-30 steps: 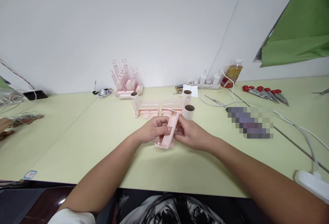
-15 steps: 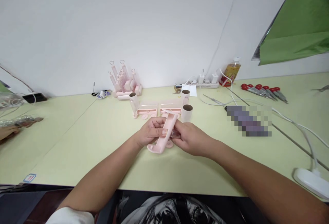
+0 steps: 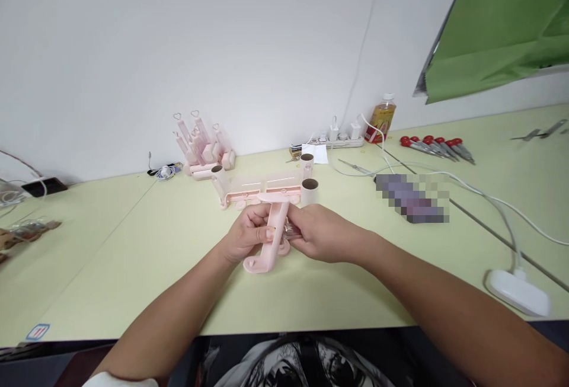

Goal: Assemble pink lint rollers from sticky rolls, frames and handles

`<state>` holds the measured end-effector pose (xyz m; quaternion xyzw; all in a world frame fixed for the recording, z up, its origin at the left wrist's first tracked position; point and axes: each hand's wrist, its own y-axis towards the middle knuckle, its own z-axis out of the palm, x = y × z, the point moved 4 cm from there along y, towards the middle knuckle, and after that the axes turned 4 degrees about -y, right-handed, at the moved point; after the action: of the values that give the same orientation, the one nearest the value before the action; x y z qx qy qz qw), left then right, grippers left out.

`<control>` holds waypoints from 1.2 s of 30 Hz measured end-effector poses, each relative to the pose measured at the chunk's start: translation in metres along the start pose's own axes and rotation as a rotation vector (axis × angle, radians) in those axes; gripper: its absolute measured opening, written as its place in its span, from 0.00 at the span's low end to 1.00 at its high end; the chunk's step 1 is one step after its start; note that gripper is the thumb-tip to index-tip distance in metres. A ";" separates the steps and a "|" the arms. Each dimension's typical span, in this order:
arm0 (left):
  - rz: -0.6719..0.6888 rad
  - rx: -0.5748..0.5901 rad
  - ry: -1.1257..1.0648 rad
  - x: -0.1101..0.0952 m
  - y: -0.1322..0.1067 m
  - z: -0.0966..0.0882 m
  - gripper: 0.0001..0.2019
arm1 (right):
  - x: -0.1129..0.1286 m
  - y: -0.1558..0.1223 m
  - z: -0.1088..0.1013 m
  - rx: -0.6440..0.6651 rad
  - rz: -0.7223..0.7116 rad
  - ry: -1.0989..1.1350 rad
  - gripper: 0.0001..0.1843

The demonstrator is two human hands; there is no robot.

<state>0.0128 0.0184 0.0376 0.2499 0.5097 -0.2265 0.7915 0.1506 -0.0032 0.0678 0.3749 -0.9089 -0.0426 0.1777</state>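
Observation:
My left hand (image 3: 249,234) is closed on a long pale pink plastic holder (image 3: 276,227) with curled ends, its thumb pressed on the inner face. The holder is tilted above the table. Against the holder's right side, my right hand (image 3: 322,232) is closed on a shiny clear plastic piece (image 3: 291,231), mostly hidden by the fingers. A small pink round part (image 3: 283,248) shows under the holder. Just beyond my hands lie more pink holders (image 3: 246,197) with clear covers, beside cardboard-lined tubes (image 3: 310,190).
Pink sticks with heart-shaped tops (image 3: 195,132) stand by the wall. At the right are a drink bottle (image 3: 381,119), red-tipped tools (image 3: 438,145), a blurred-out object (image 3: 411,198), white cables and a white power strip (image 3: 518,291). Another person's hand (image 3: 5,239) is at the far left.
The view has swung right, so the table things sit further left. In my hands, the pink holder has turned slightly more upright, its top end piece showing more. Both hands keep their grip.

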 end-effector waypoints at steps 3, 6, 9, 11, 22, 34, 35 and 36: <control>0.002 -0.013 0.013 -0.002 -0.001 0.001 0.15 | -0.006 0.000 -0.001 0.001 0.012 -0.014 0.31; 0.115 -0.110 -0.015 -0.021 -0.004 -0.008 0.14 | -0.025 -0.001 -0.006 -0.076 0.146 -0.093 0.37; 0.346 -0.222 -0.081 -0.051 -0.010 -0.020 0.09 | -0.035 -0.002 -0.008 -0.154 0.166 -0.053 0.34; 0.384 -0.224 -0.098 -0.059 -0.010 -0.024 0.06 | -0.027 0.001 0.001 -0.102 0.056 0.021 0.29; 0.356 -0.389 0.227 -0.025 0.006 -0.052 0.02 | 0.002 0.011 0.061 0.114 -0.005 -0.092 0.09; -0.120 -0.227 1.565 -0.023 0.062 -0.052 0.13 | 0.025 0.000 0.068 0.160 -0.251 -0.177 0.10; -0.185 -0.170 1.642 -0.020 0.071 -0.049 0.12 | 0.028 -0.001 0.069 0.170 -0.280 -0.197 0.10; -0.262 -0.117 1.710 -0.017 0.079 -0.046 0.11 | 0.030 -0.002 0.069 0.177 -0.306 -0.215 0.09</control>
<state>0.0230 0.1105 0.0500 0.2325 0.9654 -0.0237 0.1157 0.1073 -0.0294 0.0115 0.5161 -0.8552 -0.0286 0.0376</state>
